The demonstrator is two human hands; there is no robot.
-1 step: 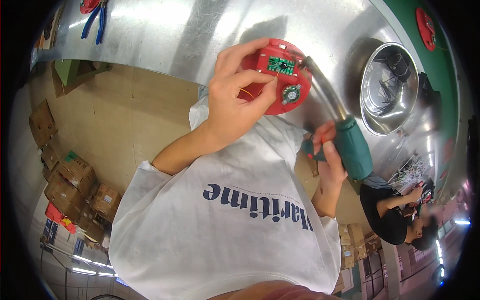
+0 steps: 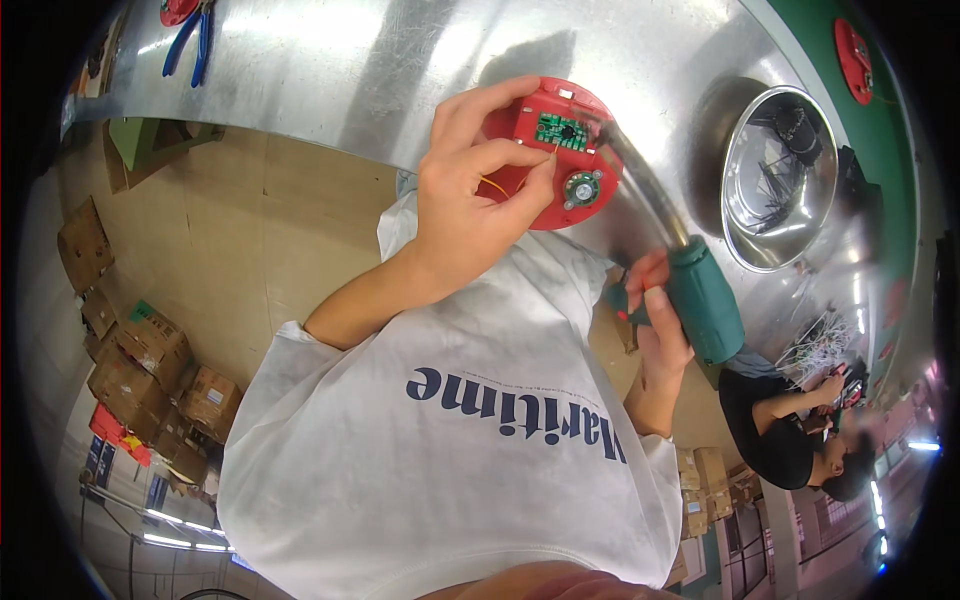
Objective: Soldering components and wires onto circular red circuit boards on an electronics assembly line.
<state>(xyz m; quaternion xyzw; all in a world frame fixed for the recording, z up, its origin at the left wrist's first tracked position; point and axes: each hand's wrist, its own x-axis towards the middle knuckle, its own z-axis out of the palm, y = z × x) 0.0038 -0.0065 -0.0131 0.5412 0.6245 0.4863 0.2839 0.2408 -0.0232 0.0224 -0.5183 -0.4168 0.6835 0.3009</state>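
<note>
A steel bowl [image 2: 780, 180], blue pliers [image 2: 190, 45] and cardboard boxes [image 2: 140, 370] lie about

1. At the left edge I see a pile of brown cardboard boxes [image 2: 140, 365] on the floor, closed and stacked close together, some tilted.
2. One more flat brown cardboard box [image 2: 82, 240] lies apart from them, higher on the left.
3. Beside the pile, lower left, there is a small red package with blue parts [image 2: 118, 432]; its shape is too small to tell.
4. At the lower right, near a seated person in black, stand several light brown cardboard cartons [image 2: 708, 482], stacked one on another.
5. I see no screens.
</note>
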